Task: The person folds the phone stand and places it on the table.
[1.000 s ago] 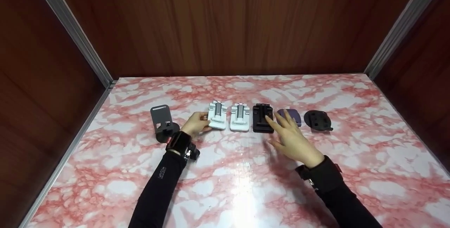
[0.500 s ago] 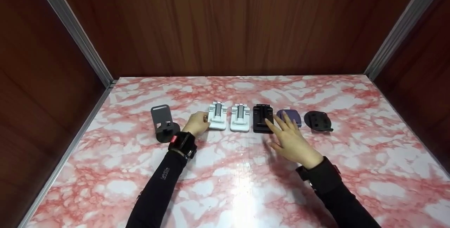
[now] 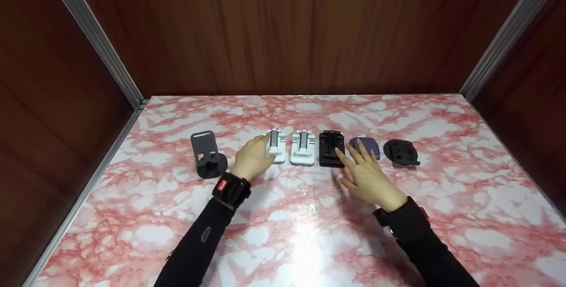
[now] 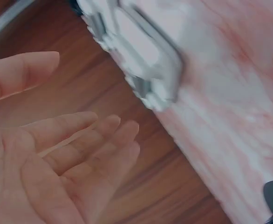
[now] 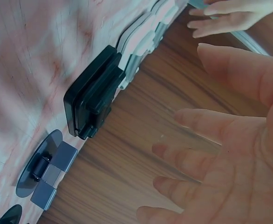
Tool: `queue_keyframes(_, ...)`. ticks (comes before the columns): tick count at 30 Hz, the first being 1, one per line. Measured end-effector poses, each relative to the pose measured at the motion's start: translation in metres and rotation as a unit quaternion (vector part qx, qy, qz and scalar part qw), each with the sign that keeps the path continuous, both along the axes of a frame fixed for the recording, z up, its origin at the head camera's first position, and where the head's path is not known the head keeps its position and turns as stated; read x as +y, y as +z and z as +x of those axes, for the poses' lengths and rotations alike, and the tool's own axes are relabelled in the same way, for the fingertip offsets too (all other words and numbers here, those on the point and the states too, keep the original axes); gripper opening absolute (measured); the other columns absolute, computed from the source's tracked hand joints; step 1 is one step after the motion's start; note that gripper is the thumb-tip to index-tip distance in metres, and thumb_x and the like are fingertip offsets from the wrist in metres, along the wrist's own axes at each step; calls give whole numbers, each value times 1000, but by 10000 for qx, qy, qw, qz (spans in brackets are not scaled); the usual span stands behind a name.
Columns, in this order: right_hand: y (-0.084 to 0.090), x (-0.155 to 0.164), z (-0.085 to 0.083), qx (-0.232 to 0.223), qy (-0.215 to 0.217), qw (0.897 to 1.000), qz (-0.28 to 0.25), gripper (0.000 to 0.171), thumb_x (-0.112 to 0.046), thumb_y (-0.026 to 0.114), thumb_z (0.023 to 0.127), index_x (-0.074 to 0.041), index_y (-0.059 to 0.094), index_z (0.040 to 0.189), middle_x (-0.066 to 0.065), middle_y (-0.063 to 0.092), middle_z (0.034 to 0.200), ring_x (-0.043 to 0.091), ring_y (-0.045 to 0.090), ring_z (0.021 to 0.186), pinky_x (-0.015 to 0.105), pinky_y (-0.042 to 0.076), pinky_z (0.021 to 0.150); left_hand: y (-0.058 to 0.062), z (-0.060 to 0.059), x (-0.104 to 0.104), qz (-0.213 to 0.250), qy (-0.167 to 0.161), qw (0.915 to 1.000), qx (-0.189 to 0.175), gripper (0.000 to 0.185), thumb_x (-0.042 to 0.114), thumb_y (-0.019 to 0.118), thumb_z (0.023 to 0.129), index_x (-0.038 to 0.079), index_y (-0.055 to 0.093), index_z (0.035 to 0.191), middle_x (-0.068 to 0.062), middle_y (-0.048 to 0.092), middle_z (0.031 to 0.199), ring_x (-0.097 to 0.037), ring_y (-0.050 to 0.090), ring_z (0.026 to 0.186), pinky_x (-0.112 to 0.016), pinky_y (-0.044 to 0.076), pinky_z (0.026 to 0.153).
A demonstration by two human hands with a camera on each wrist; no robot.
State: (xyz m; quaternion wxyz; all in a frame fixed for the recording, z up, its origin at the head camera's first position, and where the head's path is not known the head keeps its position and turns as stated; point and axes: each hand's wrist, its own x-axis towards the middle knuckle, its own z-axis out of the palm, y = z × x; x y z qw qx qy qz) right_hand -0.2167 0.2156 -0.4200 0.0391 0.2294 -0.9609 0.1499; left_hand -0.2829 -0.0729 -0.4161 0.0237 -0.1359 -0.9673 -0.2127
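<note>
Since the earlier frame my left hand [image 3: 254, 158] has slid rightward, fingers relaxed, over the first white stand [image 3: 277, 146] lying flat in the row, nothing lifted yet, while my right hand [image 3: 367, 173] hovers open by the black stand [image 3: 330, 147].

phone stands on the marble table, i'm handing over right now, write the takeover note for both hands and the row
Left hand: open, fingers relaxed, over the left white stand, not gripping it.
Right hand: open, fingers spread, hovering by the black stand and purple stand.
Row on the table, left to right: upright grey stand, two white, black, purple, round black stand.
Done: all six lined up.
Left: probably only fine alignment, if any.
</note>
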Motion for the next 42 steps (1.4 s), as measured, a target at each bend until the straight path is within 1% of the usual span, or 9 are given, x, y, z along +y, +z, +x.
queue_keyframes(3,0,0,0,-23,14,10000,-40,69,-23,62,96,-4,27,152,27,19,155,48,6,142,70,5,109,2,13,7,-250,-218,9990,308,68,28,67,91,2,38,147,-19,44,145,-35,42,132,-49,45,100)
queue_keyframes(7,-1,-1,0,12,12,9999,-133,70,-23,61,96,-4,24,153,27,18,155,46,5,143,69,4,109,2,28,16,-499,-485,9958,593,74,34,61,95,0,28,151,-20,29,154,-35,25,141,-49,24,114)
queue_keyframes(9,-2,-1,0,33,24,9999,-167,70,-23,60,97,-4,23,153,27,18,155,45,5,143,69,4,109,0,35,20,-532,-592,9941,735,74,37,58,96,0,26,152,-20,24,155,-36,19,143,-49,13,117)
queue_keyframes(11,-3,-2,0,31,42,9998,-188,70,-24,59,97,-4,22,154,27,17,155,45,6,143,69,4,109,-3,42,24,-592,-688,9922,853,74,39,55,97,0,24,152,-19,21,156,-35,14,145,-50,9,117)
queue_keyframes(17,-4,-3,0,25,61,9997,-233,69,-24,57,98,-4,22,154,25,17,156,44,8,143,69,5,109,-12,57,29,-518,-842,9873,1244,73,39,54,98,2,23,153,-15,23,157,-34,13,145,-52,9,117)
queue_keyframes(24,-6,-6,1,44,52,9997,-230,70,-23,57,98,-4,20,154,25,16,156,43,10,143,69,6,109,-25,71,25,-589,-905,9852,1329,73,41,54,97,1,28,151,-16,29,155,-36,18,144,-52,10,117)
queue_keyframes(31,-7,-7,2,11,88,9996,-286,70,-24,56,99,-4,19,154,25,14,156,43,10,143,69,7,109,-34,79,12,-737,-832,9825,1493,72,39,61,93,0,37,147,-17,34,152,-36,22,142,-55,18,114)
queue_keyframes(36,-8,-7,2,37,119,9996,-255,69,-27,55,100,-5,19,154,25,15,156,43,11,143,69,8,109,-32,82,0,-758,-692,9859,1318,71,39,58,94,0,34,148,-17,30,154,-35,17,144,-55,13,116)
queue_keyframes(42,-8,-6,2,112,94,9997,-185,68,-30,53,101,-5,20,154,25,17,156,44,13,142,71,10,108,-23,76,-19,-699,-413,9894,1203,74,38,59,95,0,29,151,-18,25,156,-36,16,144,-55,9,116)
